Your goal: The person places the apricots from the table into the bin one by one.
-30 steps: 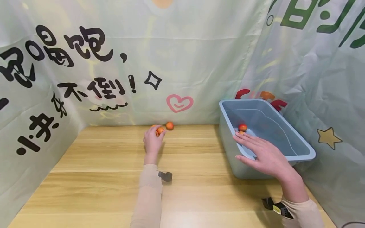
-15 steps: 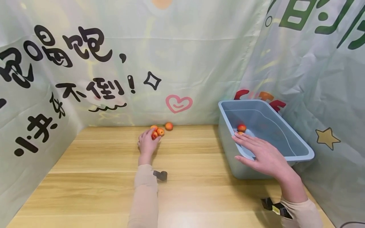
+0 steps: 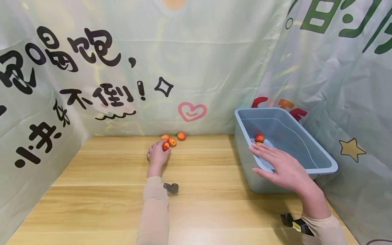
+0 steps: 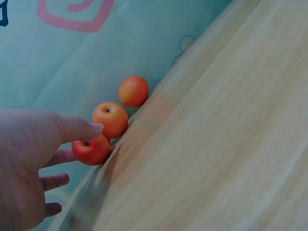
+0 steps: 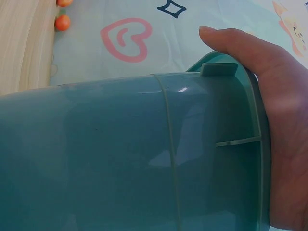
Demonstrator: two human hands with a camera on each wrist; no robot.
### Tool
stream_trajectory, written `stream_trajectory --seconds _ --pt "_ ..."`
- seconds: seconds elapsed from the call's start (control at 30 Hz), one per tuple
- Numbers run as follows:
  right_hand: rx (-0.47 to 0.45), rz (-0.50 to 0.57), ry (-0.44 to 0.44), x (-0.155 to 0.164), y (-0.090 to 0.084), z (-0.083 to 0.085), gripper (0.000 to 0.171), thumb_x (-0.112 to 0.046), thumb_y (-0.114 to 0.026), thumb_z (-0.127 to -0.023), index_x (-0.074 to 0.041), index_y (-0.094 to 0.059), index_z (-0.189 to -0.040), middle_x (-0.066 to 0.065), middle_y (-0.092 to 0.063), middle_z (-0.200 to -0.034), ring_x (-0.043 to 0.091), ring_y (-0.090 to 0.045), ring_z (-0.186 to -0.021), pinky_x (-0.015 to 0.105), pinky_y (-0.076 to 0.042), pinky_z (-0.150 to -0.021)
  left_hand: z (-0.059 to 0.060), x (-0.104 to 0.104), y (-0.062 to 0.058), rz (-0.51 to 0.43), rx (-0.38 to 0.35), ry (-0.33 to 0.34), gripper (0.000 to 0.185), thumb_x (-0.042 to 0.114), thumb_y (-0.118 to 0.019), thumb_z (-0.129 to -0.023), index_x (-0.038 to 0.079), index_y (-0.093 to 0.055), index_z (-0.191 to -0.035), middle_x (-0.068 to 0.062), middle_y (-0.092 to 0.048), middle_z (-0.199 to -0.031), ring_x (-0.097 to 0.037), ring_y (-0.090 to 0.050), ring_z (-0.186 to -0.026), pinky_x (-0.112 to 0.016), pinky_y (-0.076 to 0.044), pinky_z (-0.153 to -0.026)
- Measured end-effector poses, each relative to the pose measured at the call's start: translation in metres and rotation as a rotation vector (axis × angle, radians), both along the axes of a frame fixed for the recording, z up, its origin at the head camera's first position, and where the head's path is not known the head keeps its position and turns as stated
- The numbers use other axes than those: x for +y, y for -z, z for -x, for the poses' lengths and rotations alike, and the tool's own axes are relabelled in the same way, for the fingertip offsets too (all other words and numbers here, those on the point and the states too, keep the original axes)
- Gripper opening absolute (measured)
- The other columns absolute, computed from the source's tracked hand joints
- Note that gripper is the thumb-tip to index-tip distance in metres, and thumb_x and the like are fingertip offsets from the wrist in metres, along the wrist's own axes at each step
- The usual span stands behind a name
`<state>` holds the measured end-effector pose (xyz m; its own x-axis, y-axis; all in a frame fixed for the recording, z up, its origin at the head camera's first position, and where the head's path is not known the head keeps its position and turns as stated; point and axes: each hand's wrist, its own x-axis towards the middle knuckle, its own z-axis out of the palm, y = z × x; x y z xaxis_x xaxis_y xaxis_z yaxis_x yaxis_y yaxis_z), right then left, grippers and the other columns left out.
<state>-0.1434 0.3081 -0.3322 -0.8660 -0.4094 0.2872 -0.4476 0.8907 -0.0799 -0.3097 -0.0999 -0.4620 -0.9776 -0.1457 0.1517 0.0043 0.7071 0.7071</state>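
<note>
Since a second ago the left hand (image 3: pixel 157 154) is drawing back slightly toward the near side, now pinching the red fruit (image 3: pixel 165 146) between thumb and fingertips; right hand (image 3: pixel 283 165) and bin (image 3: pixel 318 149) are staying put.

- Left hand: grasping the red fruit at the far edge of the table (image 3: pixel 199 190), close to the backdrop (image 3: pixel 190 68). In the left wrist view the thumb (image 4: pixel 72 129) is lying over the top of the red fruit (image 4: pixel 91 150) with the other fingers curling below it.
- Loose fruit: two orange pieces are lying just beyond the held one; the nearer orange fruit (image 4: pixel 110 119) is touching or almost touching it, the farther one (image 4: pixel 133 91) is sitting against the backdrop. The head view is showing a further piece (image 3: pixel 165 137) behind the hand.
- Right hand: fingers are lying straight over the near left rim of the bin, thumb outside the wall, steadying it; not clenched on anything.
- Bin: standing at the right of the table, holding at least one fruit (image 3: pixel 259 137); a second is partly hidden by the fingertips.
- Handling note: lifting the red fruit straight up before carrying it right is likely best, since a sideways drag could be setting the neighbouring orange pieces rolling. A light pinch seems enough for so small and round a thing.
</note>
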Motion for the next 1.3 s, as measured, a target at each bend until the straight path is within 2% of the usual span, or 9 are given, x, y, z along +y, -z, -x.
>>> stream_trajectory --seconds 0.17,0.33,0.43,0.6,0.73,0.9,1.3 --pt "-0.01 0.002 0.005 0.001 0.0 0.0 0.068 -0.048 -0.068 -0.086 -0.026 -0.046 -0.146 0.003 -0.046 -0.151 0.029 -0.044 -0.139 0.051 -0.037 -0.107 -0.001 0.001 0.0 0.0 0.013 0.001 0.046 0.02 -0.068 -0.088 0.015 -0.055 -0.132 -0.011 -0.048 -0.147 -0.042 -0.034 -0.134 -0.061 -0.022 -0.106" --pt "-0.021 0.004 0.009 0.0 -0.001 -0.001 0.068 -0.05 -0.067 -0.086 -0.025 -0.046 -0.146 0.003 -0.046 -0.151 0.029 -0.043 -0.139 0.052 -0.037 -0.107 -0.001 0.002 -0.001 0.013 0.021 -0.001 0.041 0.017 -0.068 -0.086 0.013 -0.058 -0.126 -0.008 -0.053 -0.142 -0.04 -0.042 -0.124 -0.059 -0.026 -0.102" --pt "-0.022 0.005 0.01 0.0 -0.001 -0.001 0.068 -0.05 -0.066 -0.087 -0.026 -0.046 -0.146 0.003 -0.046 -0.151 0.029 -0.043 -0.139 0.052 -0.037 -0.107 -0.001 0.002 -0.001 0.024 0.019 -0.002 0.039 0.018 -0.068 -0.086 0.014 -0.059 -0.123 -0.007 -0.056 -0.138 -0.04 -0.045 -0.118 -0.058 -0.029 -0.1" --pt "-0.022 0.005 0.013 0.0 0.0 -0.002 0.067 -0.05 -0.067 -0.086 -0.026 -0.046 -0.146 0.003 -0.046 -0.151 0.029 -0.043 -0.139 0.052 -0.037 -0.108 -0.002 0.005 -0.004 0.054 0.01 -0.01 0.038 0.023 -0.072 -0.086 0.016 -0.06 -0.122 -0.009 -0.059 -0.135 -0.041 -0.048 -0.119 -0.057 -0.031 -0.097" --pt "-0.024 0.004 0.011 0.0 0.0 -0.002 0.068 -0.049 -0.067 -0.086 -0.026 -0.045 -0.146 0.003 -0.046 -0.151 0.029 -0.043 -0.139 0.052 -0.037 -0.108 -0.003 0.009 -0.008 0.077 0.048 -0.017 0.038 0.026 -0.073 -0.085 0.016 -0.062 -0.12 -0.01 -0.062 -0.13 -0.041 -0.051 -0.119 -0.056 -0.033 -0.095" --pt "-0.021 0.004 0.012 0.001 0.0 -0.002 0.068 -0.051 -0.065 -0.087 -0.028 -0.044 -0.147 0.003 -0.046 -0.151 0.029 -0.043 -0.139 0.051 -0.037 -0.108 -0.005 0.014 -0.015 0.074 0.112 -0.003 0.037 0.029 -0.074 -0.084 0.014 -0.063 -0.117 -0.012 -0.066 -0.122 -0.042 -0.055 -0.112 -0.057 -0.034 -0.095" --pt "-0.006 0.007 0.0 0.001 0.0 -0.001 0.067 -0.053 -0.064 -0.087 -0.026 -0.046 -0.146 0.002 -0.046 -0.151 0.029 -0.044 -0.139 0.05 -0.037 -0.107 -0.009 0.031 -0.025 0.095 0.16 0.048 0.037 0.036 -0.073 -0.085 0.015 -0.064 -0.114 -0.007 -0.067 -0.113 -0.037 -0.055 -0.108 -0.054 -0.034 -0.096"
